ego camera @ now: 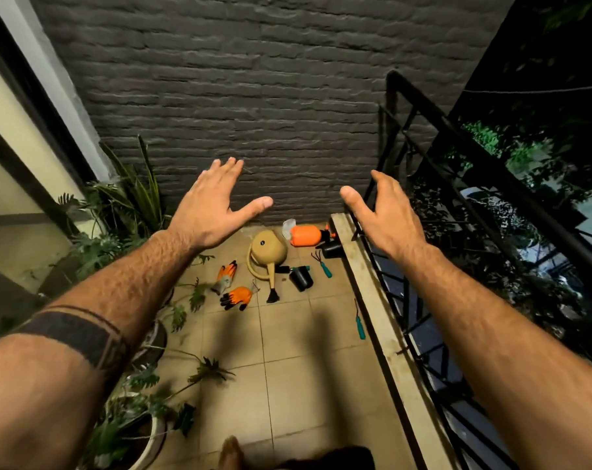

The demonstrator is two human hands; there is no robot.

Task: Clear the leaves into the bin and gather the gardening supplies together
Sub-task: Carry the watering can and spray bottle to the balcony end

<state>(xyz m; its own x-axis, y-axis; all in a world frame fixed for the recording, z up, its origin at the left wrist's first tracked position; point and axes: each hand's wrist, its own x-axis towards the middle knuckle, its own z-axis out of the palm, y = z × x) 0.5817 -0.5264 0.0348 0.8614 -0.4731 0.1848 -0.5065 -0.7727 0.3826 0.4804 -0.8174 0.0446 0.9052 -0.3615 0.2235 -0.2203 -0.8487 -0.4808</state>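
My left hand [213, 205] and my right hand [382, 215] are stretched out in front of me, palms down, fingers spread, holding nothing. Far below them on the tiled balcony floor [288, 368] lie the gardening supplies: a tan watering can [267, 254], an orange sprayer [304, 235], two orange-and-black gloves [227, 276] [237, 297], a small black pot [300, 278], a teal-handled hand rake [322, 264] and another teal-handled tool [359, 325] by the curb. No bin shows in view.
Potted plants [132, 412] line the left side, with leaves reaching over the tiles. A dark brick wall [254, 96] closes the far end. A concrete curb [372, 300] and black metal railing [457, 157] run along the right. My bare foot [232, 452] is at the bottom.
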